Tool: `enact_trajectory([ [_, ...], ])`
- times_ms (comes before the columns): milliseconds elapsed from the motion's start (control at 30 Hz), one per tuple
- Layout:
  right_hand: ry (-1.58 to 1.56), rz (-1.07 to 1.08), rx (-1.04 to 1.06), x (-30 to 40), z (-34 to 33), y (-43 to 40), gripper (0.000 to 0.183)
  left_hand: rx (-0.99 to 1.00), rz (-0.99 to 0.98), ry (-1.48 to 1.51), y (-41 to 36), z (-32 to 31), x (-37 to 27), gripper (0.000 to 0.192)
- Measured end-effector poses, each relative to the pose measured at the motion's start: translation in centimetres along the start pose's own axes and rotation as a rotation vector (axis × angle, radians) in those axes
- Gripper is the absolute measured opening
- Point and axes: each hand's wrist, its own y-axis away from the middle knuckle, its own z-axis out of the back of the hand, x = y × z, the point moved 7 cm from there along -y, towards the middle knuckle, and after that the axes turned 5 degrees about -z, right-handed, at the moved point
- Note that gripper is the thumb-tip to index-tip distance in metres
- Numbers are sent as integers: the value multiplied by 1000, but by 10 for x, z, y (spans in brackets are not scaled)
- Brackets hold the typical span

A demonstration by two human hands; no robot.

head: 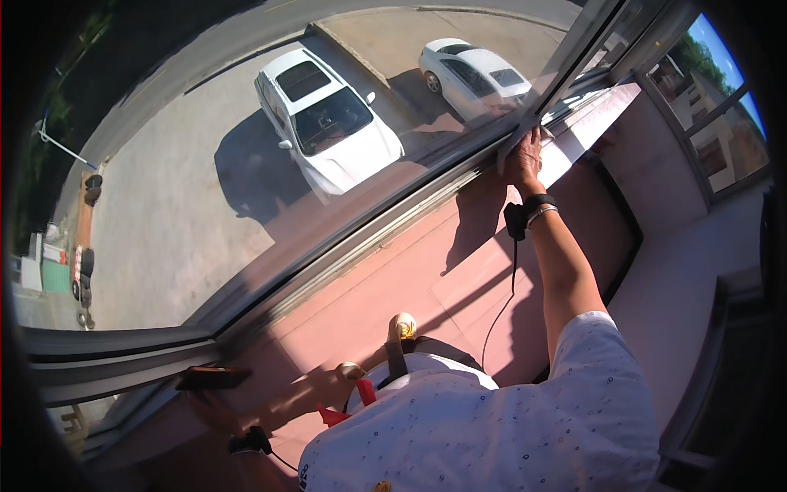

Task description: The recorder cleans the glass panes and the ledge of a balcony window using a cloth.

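Note:
My right hand [527,158] is up at the window frame, pressing a pale cloth [508,150] against the lower corner of the upright sash frame [569,67]. The fingers are bent around the cloth and partly hide it. At lower left, in shade, my left hand [212,409] is blurred. It grips a flat, dark rectangular object with a reddish-brown edge [213,378], like a phone in a case, beside the window's side frame. The window's bottom track [375,243] runs diagonally between both hands.
Pink floor tiles [393,283] lie under my shoes [403,327]. A sunlit ledge [590,132] extends past my right hand. A black device on my right wrist [515,220] trails a cable [505,301]. Beyond the glass, far below, stand a white SUV [344,132] and a white car [473,74].

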Motion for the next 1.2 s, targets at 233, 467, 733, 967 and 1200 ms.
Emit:
enact_trajectory([
  [233,-175,11,41,31,-18,36,86,2,-192,-9,-12,10,-29,38],
  [467,-212,273,-53,133,-5,137,87,49,-36,76,-14,9,-23,41],
  [733,-196,561,43,254,-27,273,52,92,26,169,-12,10,-21,46],
  [967,-409,853,231,379,22,352,48,5,-51,151,-6,14,-21,46],
  [1200,-419,1048,277,424,15,388,38,7,-97,232,-11,14,-29,49],
])
